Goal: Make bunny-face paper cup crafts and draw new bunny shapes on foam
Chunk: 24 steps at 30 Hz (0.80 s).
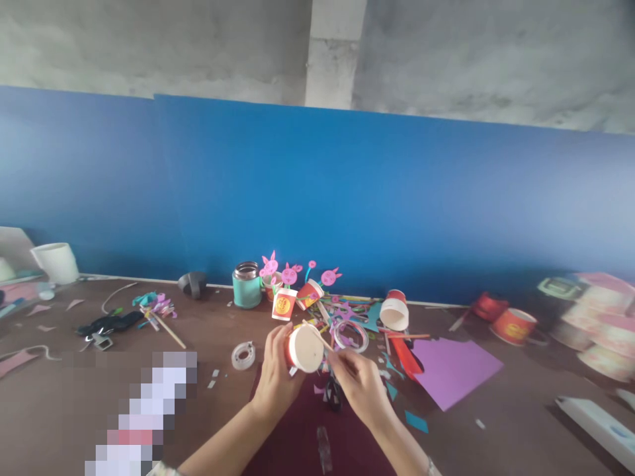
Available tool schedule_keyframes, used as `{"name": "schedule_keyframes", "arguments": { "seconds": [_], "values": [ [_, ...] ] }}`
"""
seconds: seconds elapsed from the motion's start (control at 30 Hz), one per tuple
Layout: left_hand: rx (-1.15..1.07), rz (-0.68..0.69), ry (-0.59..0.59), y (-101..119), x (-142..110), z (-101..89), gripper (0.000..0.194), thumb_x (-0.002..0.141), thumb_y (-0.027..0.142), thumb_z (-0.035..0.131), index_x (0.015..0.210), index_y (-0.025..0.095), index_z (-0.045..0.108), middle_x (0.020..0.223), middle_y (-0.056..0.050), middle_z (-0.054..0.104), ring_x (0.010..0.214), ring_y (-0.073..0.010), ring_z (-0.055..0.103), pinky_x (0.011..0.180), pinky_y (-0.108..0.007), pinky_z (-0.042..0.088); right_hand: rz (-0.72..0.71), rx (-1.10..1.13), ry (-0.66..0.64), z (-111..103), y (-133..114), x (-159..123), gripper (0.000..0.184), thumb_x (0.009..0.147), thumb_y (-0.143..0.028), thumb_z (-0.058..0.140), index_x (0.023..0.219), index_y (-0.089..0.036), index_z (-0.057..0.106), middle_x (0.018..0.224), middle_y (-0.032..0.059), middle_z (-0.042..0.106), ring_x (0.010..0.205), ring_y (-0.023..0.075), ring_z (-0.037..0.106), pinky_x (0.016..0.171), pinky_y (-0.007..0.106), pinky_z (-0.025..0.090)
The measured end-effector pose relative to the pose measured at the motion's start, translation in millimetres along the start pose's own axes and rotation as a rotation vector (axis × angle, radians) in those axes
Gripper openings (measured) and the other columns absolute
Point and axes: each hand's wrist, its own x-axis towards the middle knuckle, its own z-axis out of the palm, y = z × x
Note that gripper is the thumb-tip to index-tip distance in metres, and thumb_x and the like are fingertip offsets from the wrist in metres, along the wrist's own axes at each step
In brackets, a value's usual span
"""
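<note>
L hand is clamped round a red-&-white paper cup, pale round end twd camera. R hand looks pinched on a thin stick across the cup's upper R edge. Best w/ a firm but light L grip so the wall doesn't buckle, R pinch nr the cup. Tape roll L of grip, scissors just below.

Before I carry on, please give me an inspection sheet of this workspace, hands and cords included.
Surface: brown table, strewn with paper scraps.
Things in hand: red-and-white cup, its pale round end showing; thin stick across it.
Clutter: tape roll, turquoise jar, purple sheet.
Hands: left hand holds the cup; right hand appears to pinch the stick.
Cables: pale cord at left; connection unclear.
Surroundings: blue partition, concrete wall.
</note>
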Motion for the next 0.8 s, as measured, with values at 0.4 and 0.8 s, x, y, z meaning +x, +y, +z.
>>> {"name": "schedule_keyframes", "arguments": {
  "seconds": [0.4, 0.8],
  "values": [
    [-0.133, 0.055, -0.141, 3.9, -3.0, 1.2, 0.061, 0.072, 0.008, 0.059, 0.126, 0.017, 0.031, 0.115, -0.016, 0.045, 0.112, -0.0282, 0.044, 0.093, -0.045, 0.042, 0.06, 0.237, -0.005, 2.8, 4.8, 5.1, 0.027, 0.078, -0.041, 0.059, 0.081, -0.014, 0.059, 0.069, 0.0023, 0.058, 0.064, 0.0166, 0.052, 0.059, 0.024, 0.04],
    [-0.033, 0.106, -0.152, -0.4, -9.1, 5.2, 0.06, 0.074, 0.01, 0.059, 0.126, 0.017, 0.032, 0.121, -0.018, 0.045, 0.118, -0.0298, 0.044, 0.097, -0.049, 0.038, 0.075, 0.177, -0.049, 5.0, 15.5, 8.9, 0.024, 0.075, -0.038, 0.057, 0.067, -0.015, 0.053, 0.057, -0.004, 0.042, 0.054, 0.0108, 0.038, 0.049, 0.021, 0.03]
  ]
}}
